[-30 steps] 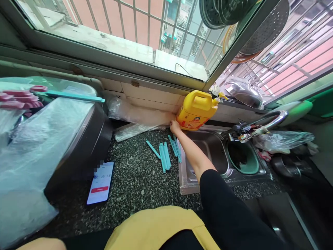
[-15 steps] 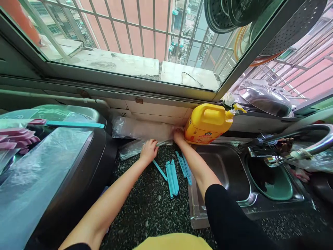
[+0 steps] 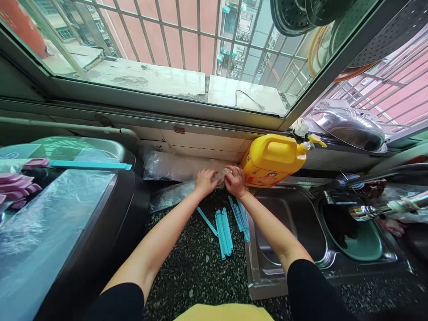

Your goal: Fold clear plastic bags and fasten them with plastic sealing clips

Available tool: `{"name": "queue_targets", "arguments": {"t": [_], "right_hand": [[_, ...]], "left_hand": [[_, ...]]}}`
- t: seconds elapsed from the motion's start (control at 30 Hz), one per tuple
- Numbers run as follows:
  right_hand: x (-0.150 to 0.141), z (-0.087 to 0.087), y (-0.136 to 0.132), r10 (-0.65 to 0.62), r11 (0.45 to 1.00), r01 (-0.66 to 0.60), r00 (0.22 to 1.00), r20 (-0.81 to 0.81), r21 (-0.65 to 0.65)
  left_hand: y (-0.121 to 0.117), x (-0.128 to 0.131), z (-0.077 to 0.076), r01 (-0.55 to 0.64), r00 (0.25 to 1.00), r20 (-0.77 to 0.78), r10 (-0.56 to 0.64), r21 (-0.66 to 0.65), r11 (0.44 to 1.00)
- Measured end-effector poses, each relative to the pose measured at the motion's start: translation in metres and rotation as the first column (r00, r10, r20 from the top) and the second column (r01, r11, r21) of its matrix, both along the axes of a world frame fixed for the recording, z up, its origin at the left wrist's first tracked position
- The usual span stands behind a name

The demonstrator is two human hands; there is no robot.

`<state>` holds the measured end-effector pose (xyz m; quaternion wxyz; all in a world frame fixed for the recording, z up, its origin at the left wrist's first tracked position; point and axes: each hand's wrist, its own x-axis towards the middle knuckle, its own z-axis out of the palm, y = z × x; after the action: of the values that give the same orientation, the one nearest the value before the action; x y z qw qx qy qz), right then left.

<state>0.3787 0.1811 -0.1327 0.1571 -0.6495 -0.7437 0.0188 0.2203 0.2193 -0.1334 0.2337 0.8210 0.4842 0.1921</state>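
Observation:
Against the tiled wall lies a long clear plastic bag (image 3: 177,167), with a second flat plastic piece (image 3: 172,195) in front of it. My left hand (image 3: 206,182) has its fingers bent over the bag's right end. Close beside it, my right hand (image 3: 235,180) pinches the crumpled tip of the same bag, next to the yellow jug. On the counter nearer me are several light blue bag clips (image 3: 224,232), bunched side by side. One loose blue clip (image 3: 207,221) slants to their left, and more blue clips (image 3: 239,217) lean by the sink's edge.
A yellow pump jug (image 3: 272,162) stands behind the steel sink (image 3: 287,223). Right of it are a faucet (image 3: 368,211) and a green basin (image 3: 366,245). On the left, a black appliance (image 3: 123,209) carries plastic bags and pink clips (image 3: 16,185). A barred window spans the back.
My left hand has come in from below and moved right along the bag to meet my right hand. The right hand has drawn slightly toward me. The view has shifted, hiding the phone.

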Motion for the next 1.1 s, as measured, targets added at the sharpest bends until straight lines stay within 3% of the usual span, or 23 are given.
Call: {"name": "queue_targets", "arguments": {"t": [0.1,0.2,0.27,0.4,0.5,0.57,0.63,0.7,0.77,0.87,1.0,1.1], "right_hand": [[0.003,0.023,-0.020,0.120,0.979,-0.093,0.982,-0.144,0.181],[0.011,0.056,-0.038,0.127,0.981,-0.061,0.916,-0.380,0.182],[0.018,0.080,-0.051,0.089,0.996,-0.062,0.814,-0.575,0.065],[0.032,0.118,-0.087,-0.068,0.953,-0.198,0.593,-0.802,-0.227],[0.035,0.138,-0.120,-0.079,0.975,-0.162,0.395,-0.915,-0.154],[0.031,0.150,-0.141,-0.006,0.989,-0.145,0.256,-0.967,-0.044],[0.021,0.159,-0.159,0.052,0.984,-0.178,0.160,-0.986,0.023],[0.006,0.164,-0.173,0.070,0.978,-0.203,0.120,-0.990,0.044],[-0.008,0.165,-0.184,0.060,0.987,-0.156,0.125,-0.990,0.040],[-0.017,0.165,-0.200,0.068,0.997,0.021,0.152,-0.986,0.072],[-0.002,0.173,-0.227,0.094,0.974,0.188,0.181,-0.979,0.128],[0.010,0.179,-0.246,0.013,0.960,0.267,0.242,-0.970,0.080]], "left_hand": [[-0.010,-0.001,0.026,0.089,0.995,0.045,-0.088,-0.023,0.996],[-0.030,-0.010,0.058,0.211,0.954,0.233,-0.189,-0.072,0.975],[-0.047,-0.019,0.082,0.267,0.868,0.457,-0.195,-0.097,0.959],[-0.084,-0.035,0.128,0.208,0.641,0.768,-0.013,-0.157,0.966],[-0.115,-0.044,0.153,0.191,0.486,0.868,0.103,-0.220,0.956],[-0.136,-0.048,0.164,0.224,0.436,0.885,0.163,-0.282,0.933],[-0.157,-0.052,0.171,0.270,0.408,0.890,0.203,-0.331,0.904],[-0.178,-0.055,0.175,0.307,0.375,0.898,0.229,-0.354,0.884],[-0.196,-0.061,0.178,0.324,0.344,0.901,0.263,-0.377,0.868],[-0.217,-0.077,0.177,0.290,0.299,0.885,0.356,-0.440,0.850],[-0.230,-0.104,0.160,0.144,0.210,0.842,0.497,-0.530,0.836],[-0.234,-0.116,0.140,0.077,0.187,0.786,0.590,-0.610,0.788]]}}
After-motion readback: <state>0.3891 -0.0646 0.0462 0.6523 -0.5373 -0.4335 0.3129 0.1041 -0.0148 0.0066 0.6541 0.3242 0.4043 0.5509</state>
